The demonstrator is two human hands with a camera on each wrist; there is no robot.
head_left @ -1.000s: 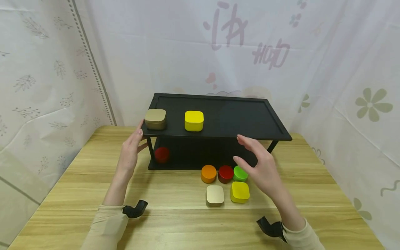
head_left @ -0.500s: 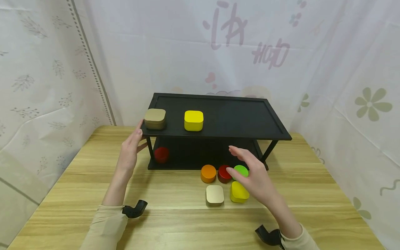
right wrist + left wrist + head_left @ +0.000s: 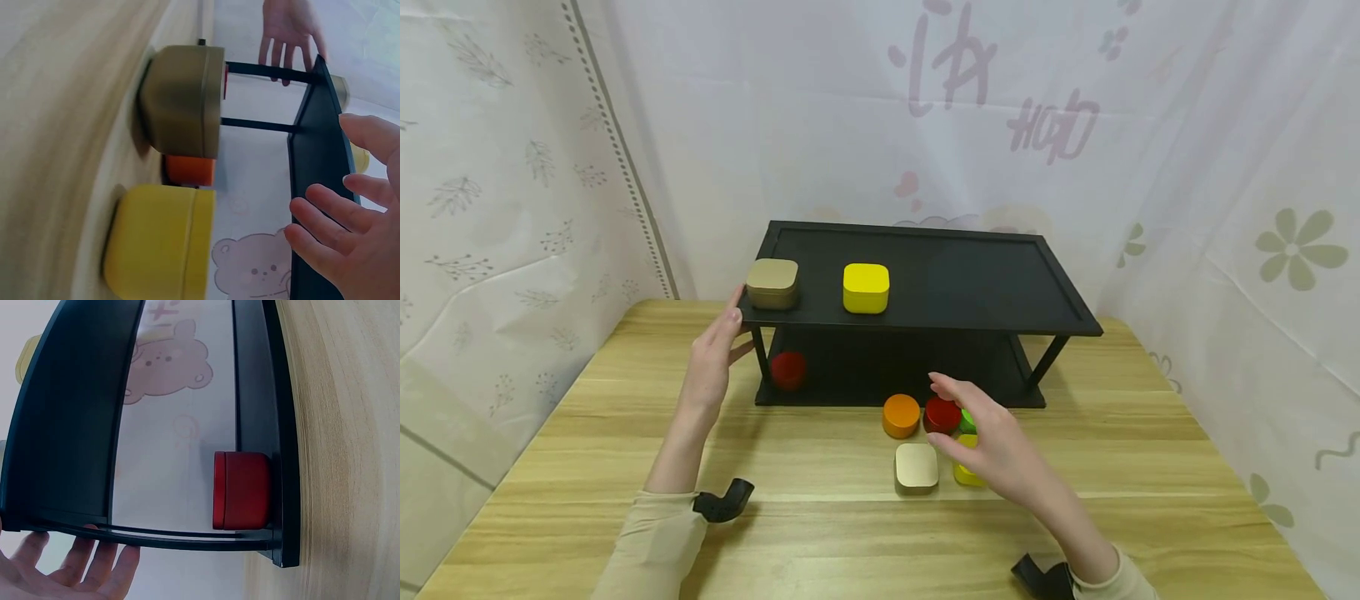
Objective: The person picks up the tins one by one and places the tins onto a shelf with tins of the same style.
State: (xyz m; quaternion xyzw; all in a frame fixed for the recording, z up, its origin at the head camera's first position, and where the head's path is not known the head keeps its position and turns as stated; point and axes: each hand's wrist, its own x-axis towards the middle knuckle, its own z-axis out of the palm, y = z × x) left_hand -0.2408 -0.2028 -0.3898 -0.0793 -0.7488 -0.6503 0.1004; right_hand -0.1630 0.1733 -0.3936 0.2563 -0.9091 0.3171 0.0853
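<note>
My left hand point(image 3: 709, 367) rests against the left end of a black two-tier shelf point(image 3: 970, 275), its extended fingers point(image 3: 77, 561) along the side bar. My right hand point(image 3: 996, 450) hovers with thumb and fingers spread, holding nothing. It partly hides a square yellow tin point(image 3: 967, 473) and a round green tin point(image 3: 967, 422). Left of its thumb stands a square beige-gold tin point(image 3: 916, 467). Near its fingertips are a round red tin point(image 3: 942, 414) and a round orange tin point(image 3: 900, 416). In the right wrist view, the beige-gold tin point(image 3: 178, 100) and yellow tin point(image 3: 153, 240) stand on the tabletop.
On the shelf's upper tier sit a square gold tin point(image 3: 772, 284), at the left corner, and another yellow tin point(image 3: 866, 288). A second red tin point(image 3: 789, 371) is on the lower tier's left end. Behind the wooden table point(image 3: 820, 533) hangs a printed white curtain point(image 3: 842, 125).
My right hand has moved left and toward me, from beside the shelf's right front to over the yellow and green tins. The left hand and the tins have stayed put.
</note>
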